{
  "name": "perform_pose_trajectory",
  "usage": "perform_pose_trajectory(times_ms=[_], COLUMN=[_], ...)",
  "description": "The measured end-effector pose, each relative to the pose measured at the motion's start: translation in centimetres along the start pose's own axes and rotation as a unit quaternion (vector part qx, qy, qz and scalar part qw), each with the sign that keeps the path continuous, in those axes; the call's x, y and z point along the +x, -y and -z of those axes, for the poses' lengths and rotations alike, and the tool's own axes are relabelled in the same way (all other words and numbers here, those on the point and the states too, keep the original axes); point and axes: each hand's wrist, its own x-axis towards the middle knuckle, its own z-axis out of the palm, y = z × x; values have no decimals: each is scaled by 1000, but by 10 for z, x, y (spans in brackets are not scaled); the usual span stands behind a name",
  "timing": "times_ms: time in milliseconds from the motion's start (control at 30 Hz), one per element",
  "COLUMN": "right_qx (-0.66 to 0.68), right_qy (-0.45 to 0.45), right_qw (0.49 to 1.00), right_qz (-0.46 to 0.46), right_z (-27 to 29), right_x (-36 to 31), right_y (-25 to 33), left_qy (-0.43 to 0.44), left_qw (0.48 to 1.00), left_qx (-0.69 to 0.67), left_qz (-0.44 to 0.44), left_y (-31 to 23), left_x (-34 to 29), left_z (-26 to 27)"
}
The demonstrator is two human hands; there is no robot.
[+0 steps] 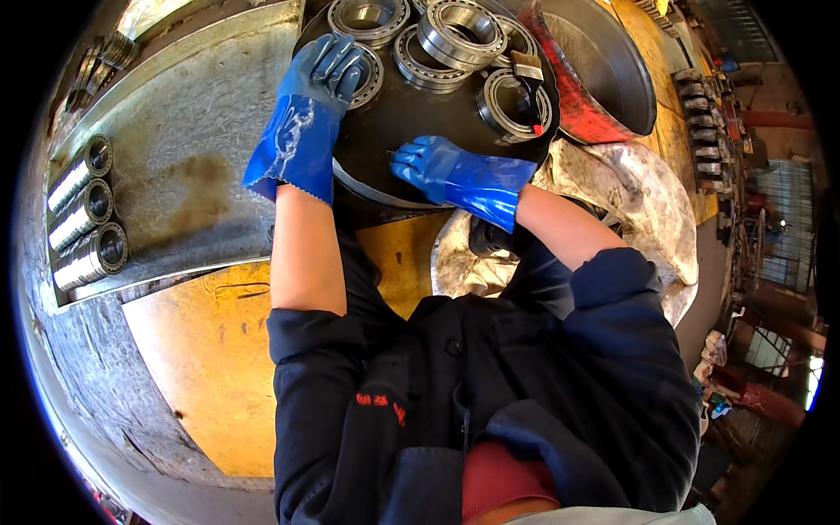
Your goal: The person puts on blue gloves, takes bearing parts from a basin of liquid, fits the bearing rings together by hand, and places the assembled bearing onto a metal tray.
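Note:
My left hand [320, 79], in a blue rubber glove, curls its fingers over the left side of a steel roller bearing [371, 77], hiding part of it. The bearing is in a round basin [376, 194] of dark liquid. Above that liquid, near the basin's front rim, is my right hand [426, 166] in a matching glove. Its fingers are bent inward, and whatever lies inside them is hidden. Several more bearings stand in the basin, one bearing [461, 35] resting on top of others. A paintbrush [529, 83] leans across the bearing [514, 103] at right.
At left, a metal tray [188, 114] holds three cylindrical roller bearings [92, 255] on their sides. A red-sided tub [595, 96] adjoins the basin at right. Stained cloth or sheeting [643, 197] drapes below it. Dark metal parts [700, 118] line the far right.

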Motion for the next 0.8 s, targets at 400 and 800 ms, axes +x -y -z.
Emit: perform_pose_trajectory(times_ms=[400, 800], right_qx=[-5, 279], right_qy=[20, -8], right_qw=[999, 931], right_qz=[-31, -234], right_z=[-6, -8], right_x=[19, -20], right_y=[-2, 0], left_qy=[-4, -20], left_qw=[1000, 997], left_qx=[14, 70], left_qz=[4, -4], left_y=[3, 0], left_x=[9, 8], left_z=[1, 5])
